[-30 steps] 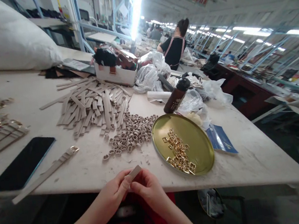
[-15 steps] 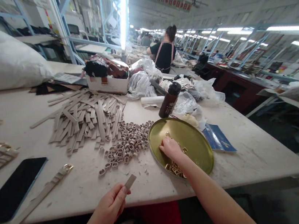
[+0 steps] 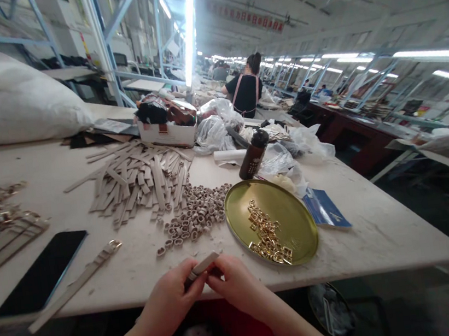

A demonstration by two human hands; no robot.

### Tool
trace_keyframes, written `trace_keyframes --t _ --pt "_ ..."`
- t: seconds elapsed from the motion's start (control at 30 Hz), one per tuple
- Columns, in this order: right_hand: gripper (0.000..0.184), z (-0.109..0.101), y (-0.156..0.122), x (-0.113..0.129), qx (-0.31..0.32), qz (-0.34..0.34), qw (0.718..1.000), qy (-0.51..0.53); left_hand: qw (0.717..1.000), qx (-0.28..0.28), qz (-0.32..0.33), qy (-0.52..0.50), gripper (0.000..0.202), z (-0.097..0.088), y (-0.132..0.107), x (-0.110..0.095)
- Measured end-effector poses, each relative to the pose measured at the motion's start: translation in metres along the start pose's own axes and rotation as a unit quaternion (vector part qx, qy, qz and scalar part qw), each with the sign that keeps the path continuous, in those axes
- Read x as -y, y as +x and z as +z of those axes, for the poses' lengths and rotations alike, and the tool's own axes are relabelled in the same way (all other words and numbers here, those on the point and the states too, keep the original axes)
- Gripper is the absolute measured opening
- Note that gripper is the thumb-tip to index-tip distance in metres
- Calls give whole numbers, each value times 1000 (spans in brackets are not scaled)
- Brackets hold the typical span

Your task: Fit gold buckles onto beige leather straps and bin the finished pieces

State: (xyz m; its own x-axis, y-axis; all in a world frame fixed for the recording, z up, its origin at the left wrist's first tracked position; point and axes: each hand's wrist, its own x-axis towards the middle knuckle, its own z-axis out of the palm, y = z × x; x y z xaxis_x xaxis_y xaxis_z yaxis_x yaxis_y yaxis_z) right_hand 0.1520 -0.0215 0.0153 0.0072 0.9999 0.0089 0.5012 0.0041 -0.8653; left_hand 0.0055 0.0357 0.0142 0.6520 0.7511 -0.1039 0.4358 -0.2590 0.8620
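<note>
My left hand and my right hand meet at the table's front edge, both pinched on one beige strap that pokes up between the fingers. Whatever the right fingers brought from the tray is hidden. Just beyond the hands lies a heap of small beige loops. To the right of it a round gold tray holds several gold buckles. A pile of beige straps lies farther back.
A black phone and a finished strap with a buckle lie at the left. A brown bottle, plastic bags, a white box and a blue booklet sit behind. Another person works far off.
My right hand left the gold tray and came back to the strap in my left hand. The view shifted a little.
</note>
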Motion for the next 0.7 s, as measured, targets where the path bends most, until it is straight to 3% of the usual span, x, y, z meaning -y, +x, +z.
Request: trace_keyframes --t 0.1,0.17,0.3,0.43,0.5,0.6,0.7 --pt "8 7 -8 -6 31 24 991 129 1000 13 -11 19 19 2 -8 3" --pt "13 10 -13 -8 56 49 970 232 999 33 -33 2 18 3 -11 6" --pt "26 12 -23 -4 91 116 919 365 987 65 -80 -121 21 8 -15 8" --pt "51 16 -30 0 83 128 871 468 967 40 -129 -214 30 12 -18 6" --pt "50 22 -31 -2 41 116 875 467 966 27 -139 -218 29 14 -19 5" --pt "28 31 -29 -10 -36 113 898 424 974 10 -125 -188 25 15 -20 5" --pt "17 34 -27 -17 -73 111 911 390 984 0 -103 -146 24 16 -20 8"
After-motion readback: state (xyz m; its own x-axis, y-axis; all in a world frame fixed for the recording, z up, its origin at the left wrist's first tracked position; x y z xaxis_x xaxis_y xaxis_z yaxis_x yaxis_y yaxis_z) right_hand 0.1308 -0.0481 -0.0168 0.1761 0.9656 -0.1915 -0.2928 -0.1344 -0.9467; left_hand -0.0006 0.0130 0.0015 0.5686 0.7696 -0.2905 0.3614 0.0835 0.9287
